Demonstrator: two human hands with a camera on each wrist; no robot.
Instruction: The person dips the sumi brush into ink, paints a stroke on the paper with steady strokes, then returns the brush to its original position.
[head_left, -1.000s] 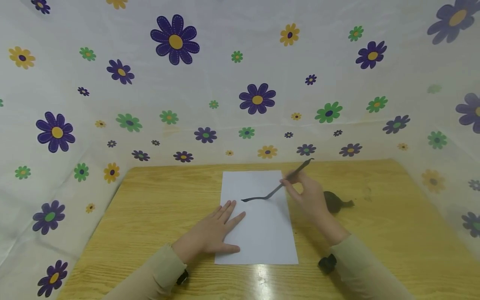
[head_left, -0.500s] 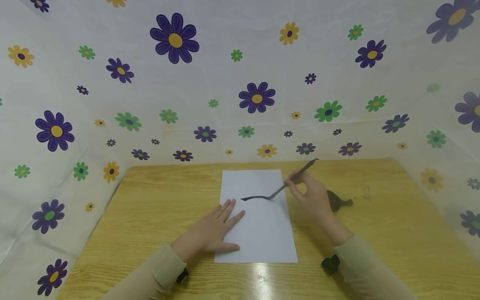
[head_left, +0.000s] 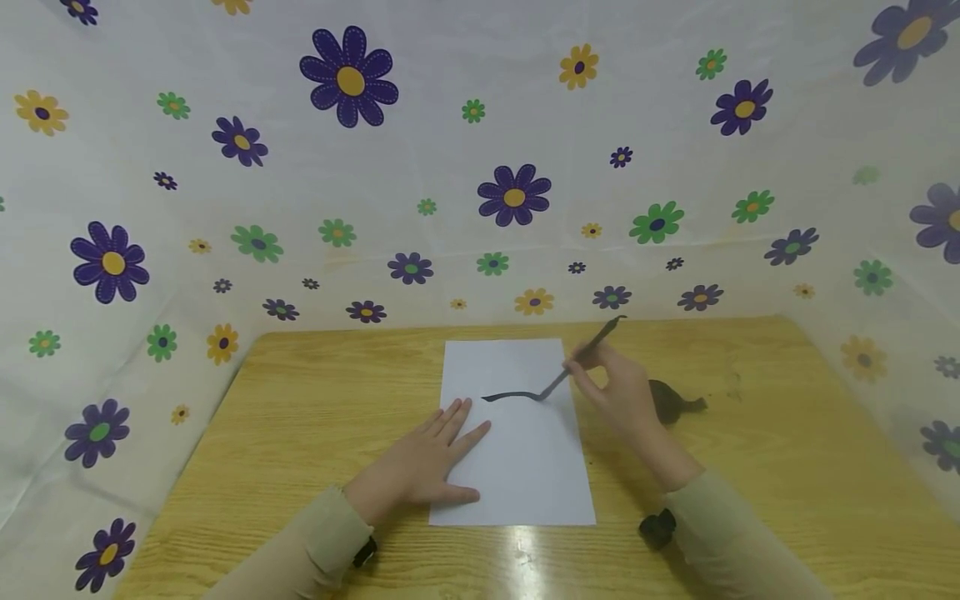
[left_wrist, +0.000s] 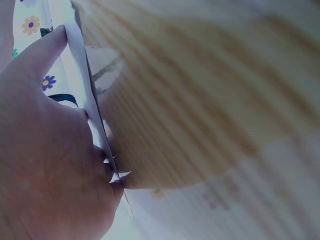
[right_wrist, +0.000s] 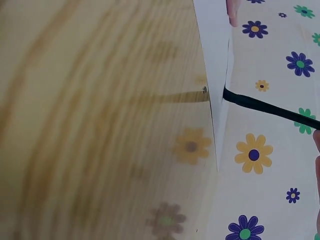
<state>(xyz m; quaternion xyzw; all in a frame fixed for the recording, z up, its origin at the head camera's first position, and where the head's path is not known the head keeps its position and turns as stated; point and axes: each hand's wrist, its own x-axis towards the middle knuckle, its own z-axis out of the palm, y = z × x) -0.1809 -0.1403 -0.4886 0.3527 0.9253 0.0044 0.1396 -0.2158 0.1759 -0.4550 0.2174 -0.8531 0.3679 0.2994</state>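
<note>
A white sheet of paper (head_left: 517, 475) lies on the wooden table with a black stroke (head_left: 510, 395) across its upper half. My right hand (head_left: 618, 392) pinches a dark slim brush (head_left: 596, 340) between thumb and fingers. The brush slants up to the right, its tip at the stroke's right end. In the right wrist view the brush (right_wrist: 270, 107) meets the paper (right_wrist: 215, 55), with only fingertips seen at the right edge. My left hand (head_left: 427, 462) rests on the sheet's left side, fingers spread and straight. The left wrist view shows that hand (left_wrist: 55, 150) close up.
A dark rounded object with a narrow neck (head_left: 669, 404) lies right of the paper, partly behind my right wrist. The wooden table (head_left: 315, 400) ends at a white flowered cloth (head_left: 420, 167) hanging behind and at both sides. Dark bands sit at both wrists.
The black stroke has grown slightly to the right as the brush tip moved along. The right hand shifted right, then leaned back a little left. The left hand and paper stay in place.
</note>
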